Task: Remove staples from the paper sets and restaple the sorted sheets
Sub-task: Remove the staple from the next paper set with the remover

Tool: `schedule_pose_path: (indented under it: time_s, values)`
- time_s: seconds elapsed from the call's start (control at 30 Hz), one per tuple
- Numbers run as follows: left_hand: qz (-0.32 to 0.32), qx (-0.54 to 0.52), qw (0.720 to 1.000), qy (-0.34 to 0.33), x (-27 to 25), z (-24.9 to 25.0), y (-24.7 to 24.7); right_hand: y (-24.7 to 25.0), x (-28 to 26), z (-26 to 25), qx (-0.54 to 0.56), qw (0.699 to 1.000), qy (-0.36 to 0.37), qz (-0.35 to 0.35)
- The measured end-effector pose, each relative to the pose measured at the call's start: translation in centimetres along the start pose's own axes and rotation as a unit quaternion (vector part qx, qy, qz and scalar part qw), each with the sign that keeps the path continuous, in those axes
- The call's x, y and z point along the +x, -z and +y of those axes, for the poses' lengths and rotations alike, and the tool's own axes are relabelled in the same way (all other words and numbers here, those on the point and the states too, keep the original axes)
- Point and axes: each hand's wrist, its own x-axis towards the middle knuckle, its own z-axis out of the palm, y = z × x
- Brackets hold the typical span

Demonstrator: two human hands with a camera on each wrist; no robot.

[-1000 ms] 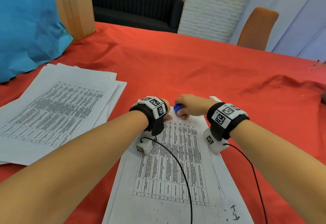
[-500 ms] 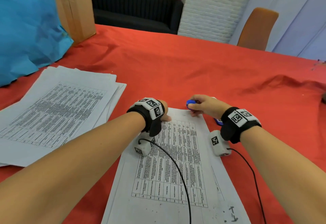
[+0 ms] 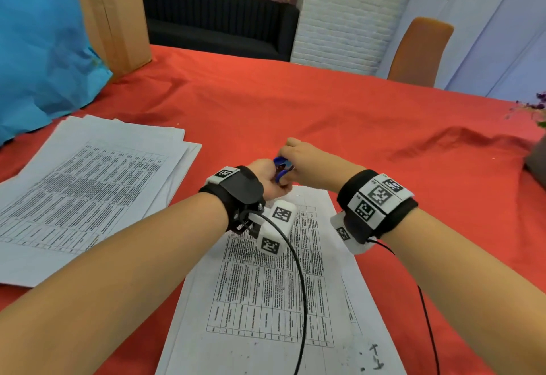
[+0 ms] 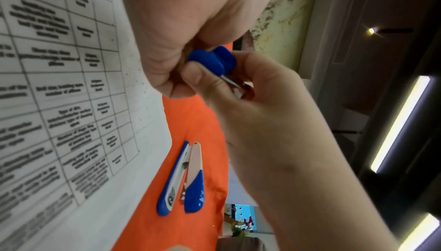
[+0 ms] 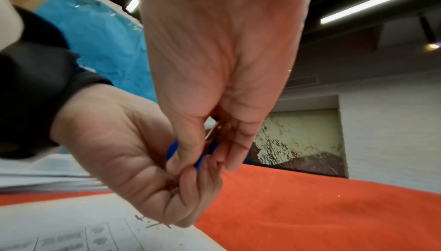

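While a spread pile of printed sheets [image 3: 85,188] lies flat on the red tablecloth [image 3: 339,114] at the far left, in front of a blue bag [image 3: 38,43] and a cardboard box [image 3: 115,14], the action sits mid-frame. The left hand [image 3: 267,181] is raised just above the top edge of the centre paper set [image 3: 266,295], fingers curled, fingertips touching the blue staple remover [image 3: 282,168]; whether it truly grips the tool or only picks at it cannot be told. The wrist views show the remover's blue handles [image 4: 211,61] and metal claws between both hands, off the paper. Just right, the right hand [image 3: 313,165] pinches the remover, thumb [image 4: 203,78] on one blue handle and fingers wrapped on the other side. Both wrists carry black bands with square markers, and black cables trail over the centre paper set. That set lies flat, table print up, pen marks at its near corner. In the left wrist view a blue and white stapler [image 4: 183,177] lies on the cloth just beside the set's right edge, untouched. Far right: an orange chair [image 3: 419,52] behind the table.
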Motion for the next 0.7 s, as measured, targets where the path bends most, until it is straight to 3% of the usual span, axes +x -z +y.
schedule_pose_path:
  time_s: [0.17,0.23,0.27,0.33,0.4,0.43,0.6,0.7]
  values:
    - [0.038,0.056,0.997,-0.030,0.1,-0.1,0.1,0.6,-0.2,1.7,0.009,0.999,-0.014,0.028]
    - [0.053,0.167,0.984,-0.040,0.7,-0.1,0.7,0.4,-0.3,2.6,-0.006,0.999,-0.049,0.008]
    - [0.056,0.268,0.960,-0.054,0.9,0.0,0.8,0.0,-0.3,2.9,-0.029,0.998,-0.061,-0.017]
    - [0.065,0.485,0.867,-0.092,0.9,0.1,0.7,-1.1,-0.4,3.0,-0.075,0.993,-0.060,-0.075]
    - [0.073,0.616,0.775,-0.120,0.7,0.1,0.3,-2.1,-0.5,2.7,-0.102,0.988,-0.047,-0.110]
    - [0.069,0.652,0.746,-0.120,0.6,0.1,0.2,-2.5,-0.4,2.6,-0.110,0.986,-0.044,-0.117]
    - [0.072,0.717,0.687,-0.096,1.4,-0.3,0.0,-3.0,-0.1,2.3,-0.119,0.981,-0.044,-0.144]
    - [0.068,0.727,0.676,-0.100,1.7,-0.6,-0.2,-3.1,0.1,2.2,-0.113,0.982,-0.039,-0.145]
